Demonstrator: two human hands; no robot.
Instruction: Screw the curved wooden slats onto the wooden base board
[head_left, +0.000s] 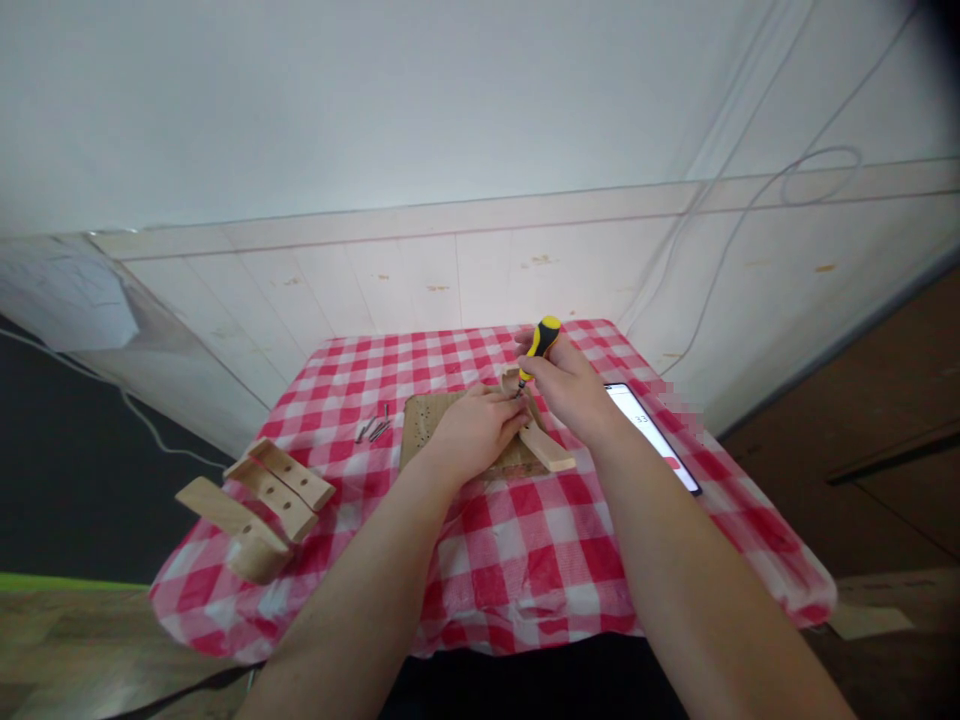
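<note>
My right hand point(571, 388) is closed around a yellow and black screwdriver point(538, 347), held nearly upright with its tip down at a light wooden strip point(550, 449). The strip lies across a flat wooden board point(421, 417) on the red and white checked tablecloth point(517, 560). My left hand point(474, 430) rests on the board and strip, its fingers pinched together right at the screwdriver's tip; what they pinch is too small to make out.
Several dark screws point(374, 428) lie left of the board. Wooden pieces with holes point(264, 494) sit at the table's left corner. A phone point(654, 435) with a lit screen lies to the right. A white wall with cables stands behind.
</note>
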